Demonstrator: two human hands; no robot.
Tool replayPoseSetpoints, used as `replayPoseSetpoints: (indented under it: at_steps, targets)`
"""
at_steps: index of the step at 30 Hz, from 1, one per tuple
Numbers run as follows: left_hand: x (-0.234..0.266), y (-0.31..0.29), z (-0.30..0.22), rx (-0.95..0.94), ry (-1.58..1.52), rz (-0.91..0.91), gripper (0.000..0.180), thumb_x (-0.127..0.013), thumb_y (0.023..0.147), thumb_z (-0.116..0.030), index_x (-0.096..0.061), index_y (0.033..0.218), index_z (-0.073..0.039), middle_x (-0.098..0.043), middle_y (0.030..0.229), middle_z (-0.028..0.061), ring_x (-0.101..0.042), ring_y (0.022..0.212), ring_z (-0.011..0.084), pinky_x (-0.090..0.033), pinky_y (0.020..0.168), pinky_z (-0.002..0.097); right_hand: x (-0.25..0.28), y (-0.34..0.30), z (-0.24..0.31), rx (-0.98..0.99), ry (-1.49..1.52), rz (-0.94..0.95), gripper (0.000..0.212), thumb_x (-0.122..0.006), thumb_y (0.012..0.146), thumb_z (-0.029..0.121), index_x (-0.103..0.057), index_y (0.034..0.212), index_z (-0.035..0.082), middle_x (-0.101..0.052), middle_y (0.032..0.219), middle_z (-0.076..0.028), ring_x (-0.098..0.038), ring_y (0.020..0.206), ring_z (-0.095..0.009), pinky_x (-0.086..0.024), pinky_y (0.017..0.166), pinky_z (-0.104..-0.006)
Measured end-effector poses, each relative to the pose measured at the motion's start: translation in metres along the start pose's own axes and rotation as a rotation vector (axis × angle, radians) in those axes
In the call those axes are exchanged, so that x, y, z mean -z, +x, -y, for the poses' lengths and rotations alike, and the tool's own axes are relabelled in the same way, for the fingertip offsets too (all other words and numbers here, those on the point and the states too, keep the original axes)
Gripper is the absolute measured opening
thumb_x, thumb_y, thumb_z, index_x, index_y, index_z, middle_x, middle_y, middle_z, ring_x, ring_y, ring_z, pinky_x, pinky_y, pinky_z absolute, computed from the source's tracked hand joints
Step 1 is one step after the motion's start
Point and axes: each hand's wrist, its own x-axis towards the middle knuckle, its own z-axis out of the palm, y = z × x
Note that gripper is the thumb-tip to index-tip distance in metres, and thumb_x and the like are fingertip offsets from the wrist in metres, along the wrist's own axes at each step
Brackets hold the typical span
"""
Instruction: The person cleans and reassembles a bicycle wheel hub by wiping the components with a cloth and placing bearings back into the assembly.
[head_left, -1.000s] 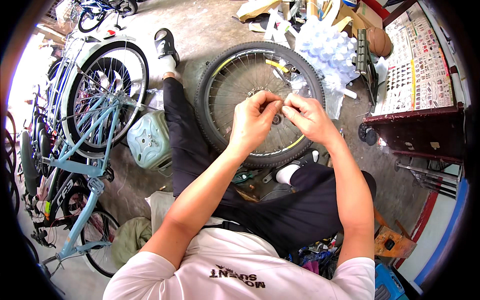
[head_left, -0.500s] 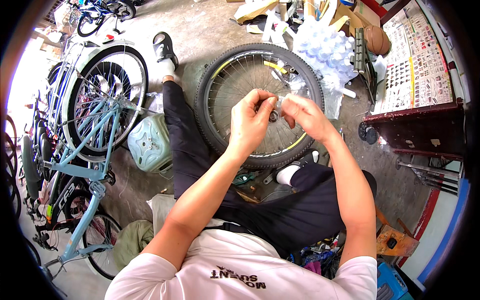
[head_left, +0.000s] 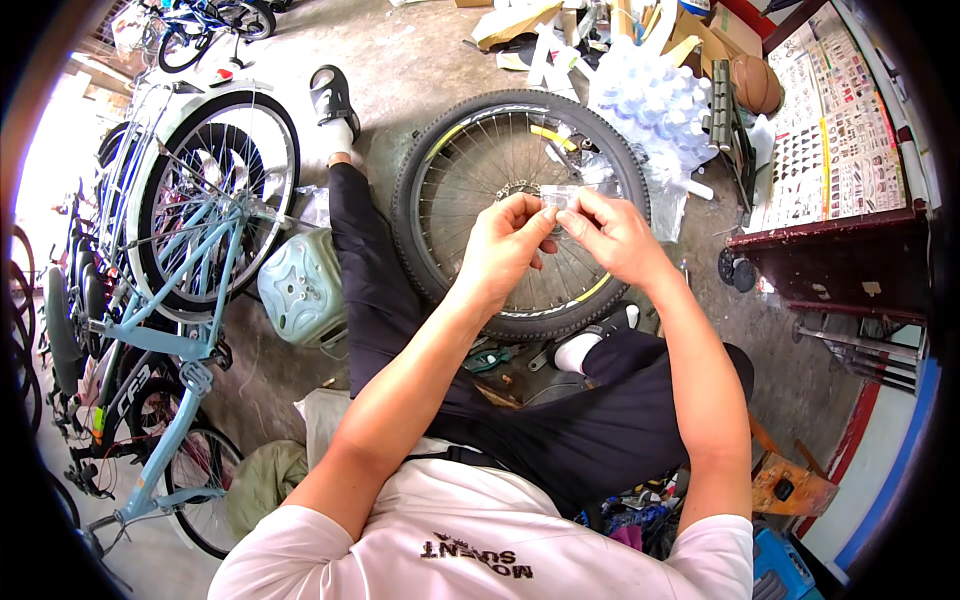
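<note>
Over the bicycle wheel (head_left: 403, 215), both hands come together around a small clear plastic bag (head_left: 560, 193). My left hand (head_left: 506, 245) pinches its lower left side between thumb and fingers. At its right side, my right hand (head_left: 612, 236) grips it with thumb and forefinger. The bag stands up above the fingertips; what is inside it, if anything, is too small to make out. Below lies the wheel, flat on the floor between my legs, its knobby black tyre, spokes and part of the hub showing. The hands hide some of the spokes.
A light-blue bicycle (head_left: 205, 240) and others crowd the left, beside a pale-blue plastic stool (head_left: 300, 283). Wrapped clear bottles (head_left: 650, 105) stand at the far right, near a brown ball (head_left: 755, 83). A dark red cabinet (head_left: 830, 262) is on the right. Tools (head_left: 487, 358) lie near my legs.
My hands have drawn closer together, the right one turning so its thumb and forefinger meet the left. The small plastic bag now shows more clearly above the fingertips.
</note>
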Motion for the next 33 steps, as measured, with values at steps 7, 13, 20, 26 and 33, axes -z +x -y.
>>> replayPoseSetpoints:
  at_steps: [7,13,20,26,33]
  targets:
    - [0.005,0.005,0.002,0.009,-0.041,-0.025,0.015,-0.064,0.099,-0.018,-0.064,0.097,-0.003,-0.062,0.081,-0.0003,-0.058,0.069,0.0071,-0.047,0.062,0.0228,-0.004,0.006,0.000,0.628,-0.769,-0.259,0.015,-0.068,0.088,0.022,-0.061,0.084,0.009,-0.055,0.071,-0.003,-0.057,0.068,-0.023,-0.044,0.063,-0.0361]
    - [0.006,0.004,0.004,-0.004,-0.062,-0.053,0.015,-0.063,0.099,-0.019,-0.064,0.099,-0.004,-0.063,0.084,-0.0007,-0.058,0.072,0.0065,-0.048,0.064,0.0229,0.000,0.006,-0.013,-0.117,0.347,-0.074,0.050,-0.048,0.101,0.052,-0.062,0.084,0.007,-0.049,0.063,0.003,-0.051,0.058,-0.011,-0.042,0.056,-0.0281]
    - [-0.002,0.000,0.002,-0.058,0.004,-0.031,0.015,-0.062,0.100,-0.018,-0.064,0.104,-0.003,-0.063,0.086,-0.0005,-0.058,0.073,0.0062,-0.048,0.065,0.0223,0.000,0.005,-0.001,-0.180,0.162,0.054,0.035,-0.061,0.101,0.033,-0.061,0.081,0.004,-0.053,0.064,0.003,-0.043,0.060,-0.005,-0.038,0.054,-0.0263]
    - [-0.003,0.003,0.007,-0.027,-0.054,-0.057,0.015,-0.062,0.099,-0.016,-0.064,0.104,-0.002,-0.063,0.085,-0.0002,-0.058,0.071,0.0072,-0.048,0.066,0.0239,-0.003,0.005,0.006,0.604,-0.782,-0.250,0.022,-0.067,0.090,0.022,-0.059,0.076,0.009,-0.053,0.067,-0.004,-0.053,0.062,-0.019,-0.042,0.061,-0.0351]
    - [0.000,0.003,0.005,-0.040,-0.165,-0.078,0.018,-0.063,0.099,-0.019,-0.063,0.104,-0.002,-0.064,0.086,0.0008,-0.059,0.072,0.0085,-0.050,0.068,0.0249,-0.012,0.005,0.000,-0.047,0.162,-0.193,0.042,-0.055,0.100,0.042,-0.061,0.078,0.007,-0.050,0.061,-0.001,-0.051,0.057,-0.015,-0.042,0.056,-0.0299]
